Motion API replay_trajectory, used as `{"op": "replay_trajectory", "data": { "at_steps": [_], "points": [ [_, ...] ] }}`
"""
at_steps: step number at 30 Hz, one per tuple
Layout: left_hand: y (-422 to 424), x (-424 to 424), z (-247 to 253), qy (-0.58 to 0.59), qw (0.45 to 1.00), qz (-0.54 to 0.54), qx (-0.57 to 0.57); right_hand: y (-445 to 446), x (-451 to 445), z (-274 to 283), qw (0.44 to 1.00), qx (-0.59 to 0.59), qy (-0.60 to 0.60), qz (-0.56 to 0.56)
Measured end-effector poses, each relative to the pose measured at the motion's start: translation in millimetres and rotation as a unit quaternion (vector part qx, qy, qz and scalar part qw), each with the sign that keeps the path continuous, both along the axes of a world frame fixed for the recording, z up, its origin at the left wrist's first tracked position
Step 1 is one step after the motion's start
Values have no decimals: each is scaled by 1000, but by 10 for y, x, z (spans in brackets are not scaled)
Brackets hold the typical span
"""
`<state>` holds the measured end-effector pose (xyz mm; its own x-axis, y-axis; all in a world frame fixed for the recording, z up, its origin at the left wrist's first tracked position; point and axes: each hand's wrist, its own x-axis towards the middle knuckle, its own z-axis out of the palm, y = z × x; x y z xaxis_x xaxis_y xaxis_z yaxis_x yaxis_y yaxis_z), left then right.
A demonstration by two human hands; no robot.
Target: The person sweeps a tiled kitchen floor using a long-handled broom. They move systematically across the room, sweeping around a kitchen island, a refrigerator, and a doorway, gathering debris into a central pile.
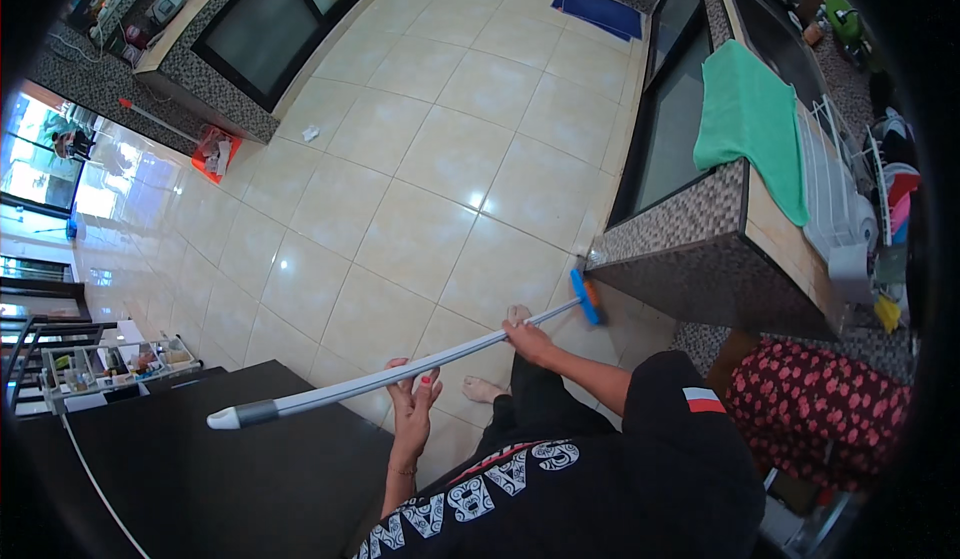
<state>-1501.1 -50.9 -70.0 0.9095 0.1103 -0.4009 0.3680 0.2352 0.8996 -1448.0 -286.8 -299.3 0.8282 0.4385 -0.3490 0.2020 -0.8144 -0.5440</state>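
A broom with a long pale-grey handle (390,377) slants across the view in front of me. Its blue and orange head (585,298) is low by the corner of the right-hand counter; the orange part looks blurred. My right hand (527,341) grips the lower half of the handle. Higher up the shaft, my left hand (414,400) holds it loosely, with the thumb near the fingertips. The white end cap (223,418) sticks out past my left hand, above a black tabletop (300,476).
A crumpled white scrap (310,133) lies on the tiled floor (420,221). Left of it stands a red dustpan (217,155) against a counter. A green cloth (750,120) drapes over the right-hand counter. Floral fabric (817,401) is beside me; a blue mat (598,11) lies farther off.
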Motion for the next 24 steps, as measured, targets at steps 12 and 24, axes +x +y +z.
{"op": "replay_trajectory", "data": {
  "at_steps": [12, 24],
  "points": [
    [91, 1111, 1051, -192, 927, 62, 315, 1834, 1399, 673, 959, 278, 23, 40],
    [-30, 1280, 1448, -219, 954, 59, 195, 718, 1645, 1419, 982, 187, -1, -3]
  ]
}}
